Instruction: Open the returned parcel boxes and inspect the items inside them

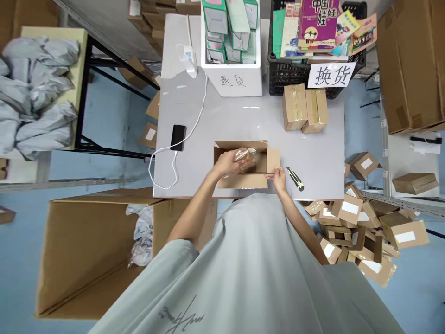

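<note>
An open cardboard box [243, 181] sits at the front edge of the grey table, its flaps folded outward. My left hand [228, 163] reaches in over its left side, fingers closed around a clear plastic-wrapped item [247, 155] whose contents I cannot make out. At the box's front right corner, my right hand [278, 178] pinches the cardboard flap. Just right of that hand lies a yellow and black utility knife [295, 178], apart from it.
A white bin [231, 81] of green cartons and a black crate [288, 76] of books stand at the back. Two small taped boxes [295, 107] sit before the crate. Left are a black phone [178, 138] and white cable. A large carton [93, 250] stands front left.
</note>
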